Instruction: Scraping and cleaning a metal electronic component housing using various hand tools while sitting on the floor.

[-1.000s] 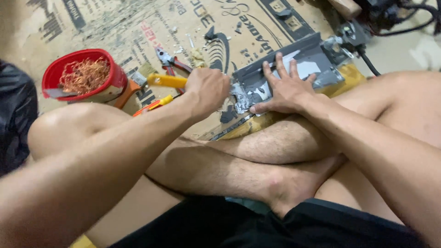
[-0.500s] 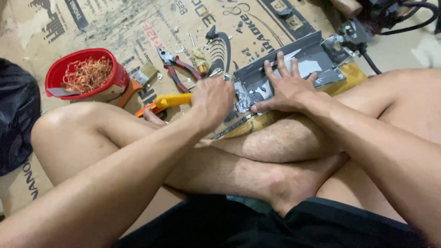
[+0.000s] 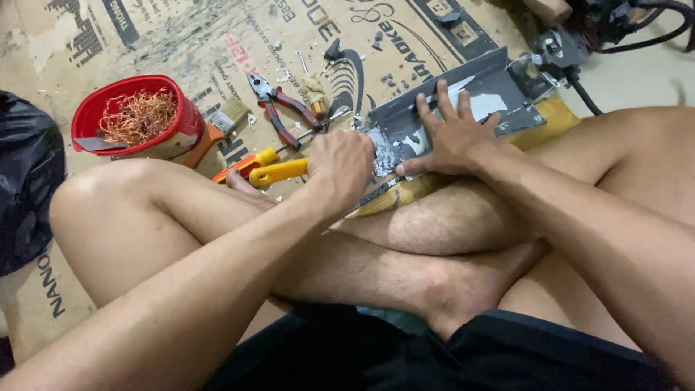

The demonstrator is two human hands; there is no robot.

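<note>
So, head view only, looking down on a person sat cross-legged on flattened printed cardboard (image 3: 181, 36). Left hand (image 3: 340, 166) is curled into a fist, clamped round a yellow-handled tool (image 3: 279, 172); handle sticks out to the left of the fist, working end hidden under the hand, can't tell what kind of tip. Fist sits right at the near-left corner of a grey metal chassis (image 3: 463, 98), touching or just about. Right hand (image 3: 452, 134) lies flat on top of that chassis, fingers spread apart, palm pressing down, not gripping anything. Chassis lies tilted across the cardboard just beyond the shins, near edge resting against the lower leg, w/ a yellowish pad (image 3: 405, 192) showing under it. Far end of chassis meets a black cable (image 3: 583, 98) and some dark parts at top right, too cluttered to make out.

Left of the hands: red-handled pliers (image 3: 279, 108) lying jaws open on the cardboard, a small brush (image 3: 230, 116) beside them, an orange-handled tool (image 3: 239, 165) just by the yellow one. Further left, a red bowl (image 3: 181, 119) full of tangled copper wire (image 3: 137, 116), w/ a flat grey blade laid across its rim. Black plastic bag (image 3: 25, 181) at far left edge. Small bits and screws scattered near the pliers, too tiny to ID.
</note>
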